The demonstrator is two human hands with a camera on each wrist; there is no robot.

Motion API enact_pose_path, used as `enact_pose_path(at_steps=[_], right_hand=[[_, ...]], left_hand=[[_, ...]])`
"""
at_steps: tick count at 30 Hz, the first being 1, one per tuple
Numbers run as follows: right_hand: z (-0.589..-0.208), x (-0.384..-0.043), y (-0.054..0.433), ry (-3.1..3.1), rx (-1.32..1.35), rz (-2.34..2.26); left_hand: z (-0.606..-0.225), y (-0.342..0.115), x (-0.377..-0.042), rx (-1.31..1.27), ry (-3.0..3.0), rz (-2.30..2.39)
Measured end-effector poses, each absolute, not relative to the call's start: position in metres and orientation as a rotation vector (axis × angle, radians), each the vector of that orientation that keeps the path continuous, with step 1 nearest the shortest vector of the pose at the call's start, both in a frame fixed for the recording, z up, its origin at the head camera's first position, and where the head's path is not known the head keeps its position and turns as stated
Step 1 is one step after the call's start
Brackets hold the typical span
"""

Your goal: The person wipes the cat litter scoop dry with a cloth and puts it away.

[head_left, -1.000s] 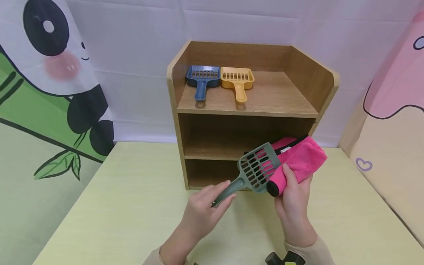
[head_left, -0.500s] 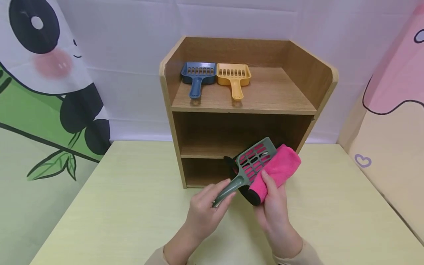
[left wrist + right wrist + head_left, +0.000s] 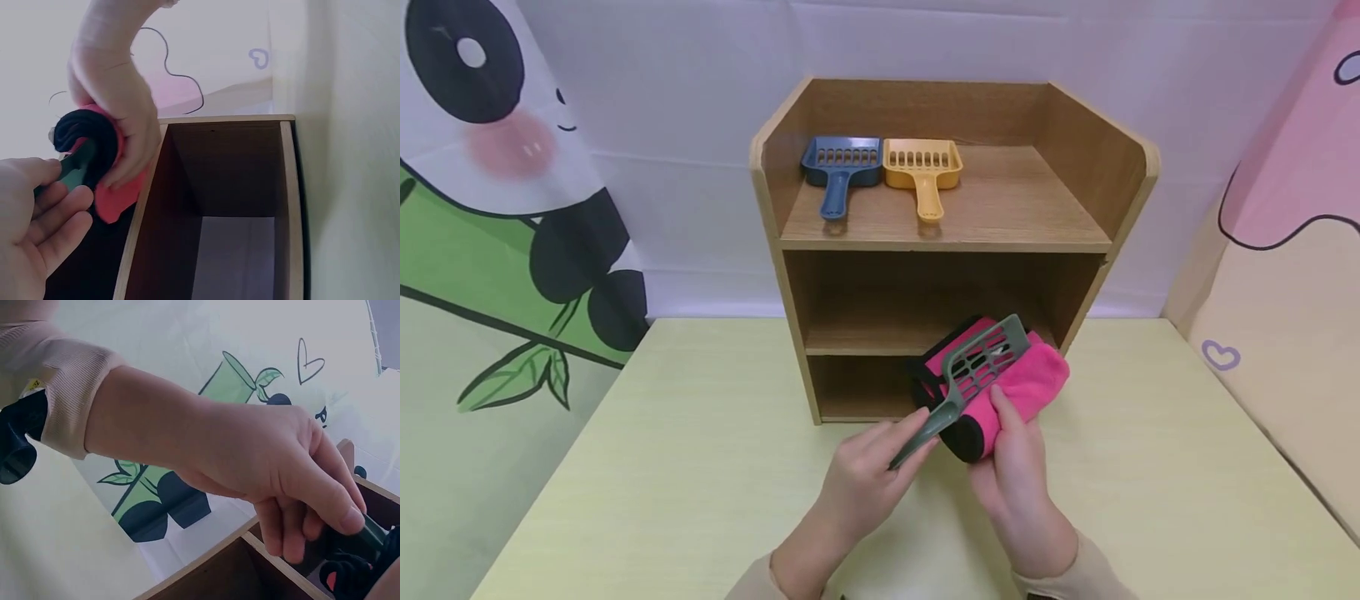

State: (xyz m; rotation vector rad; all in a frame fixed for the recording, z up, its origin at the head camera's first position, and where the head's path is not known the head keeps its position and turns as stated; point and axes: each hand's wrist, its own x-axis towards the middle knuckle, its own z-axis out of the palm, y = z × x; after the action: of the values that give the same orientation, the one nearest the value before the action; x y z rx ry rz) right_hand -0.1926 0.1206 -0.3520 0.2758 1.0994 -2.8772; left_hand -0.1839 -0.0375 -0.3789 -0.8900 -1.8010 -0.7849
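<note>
In the head view, my left hand [image 3: 861, 479] pinches the handle of a dark green slotted litter scoop [image 3: 950, 408], whose head points up and right, tilted. My right hand [image 3: 1018, 492] grips a bright pink cloth [image 3: 1037, 375] with black edging, thumb on top. The cloth lies behind the scoop head and folds over its right side; pink shows through the slots. In the left wrist view the black trim curls around the scoop, with my right hand [image 3: 122, 94] wrapped around the cloth [image 3: 122, 197]. Both are held up before the shelf.
A wooden shelf unit [image 3: 943, 247] stands on the pale yellow table [image 3: 647, 467] against a light cloth backdrop. On its top level sit a blue litter scoop [image 3: 842, 162] and a yellow litter scoop [image 3: 922, 167], side by side, handles forward.
My right hand has brought the cloth left and further behind the scoop. The scoop's head has turned more edge-on, while my left hand keeps its grip on the handle.
</note>
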Motion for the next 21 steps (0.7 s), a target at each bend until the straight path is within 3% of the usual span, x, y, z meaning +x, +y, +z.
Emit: enact_pose_path(at_steps=[13, 16, 21], right_hand=[[-0.346, -0.206, 0.142, 1.326, 0.127, -2.894], [-0.343, -0.207, 0.154, 1.352, -0.065, -2.806], [-0.338, -0.209, 0.175, 0.884, -0.629, -2.634]], left_hand=[[-0.366, -0.057, -0.186, -0.931, -1.845, -0.865], [-0.362, -0.069, -0.186, -0.930, -1.885, -0.971], [-0.358, -0.086, -0.184, -0.944, -1.992, -1.247]])
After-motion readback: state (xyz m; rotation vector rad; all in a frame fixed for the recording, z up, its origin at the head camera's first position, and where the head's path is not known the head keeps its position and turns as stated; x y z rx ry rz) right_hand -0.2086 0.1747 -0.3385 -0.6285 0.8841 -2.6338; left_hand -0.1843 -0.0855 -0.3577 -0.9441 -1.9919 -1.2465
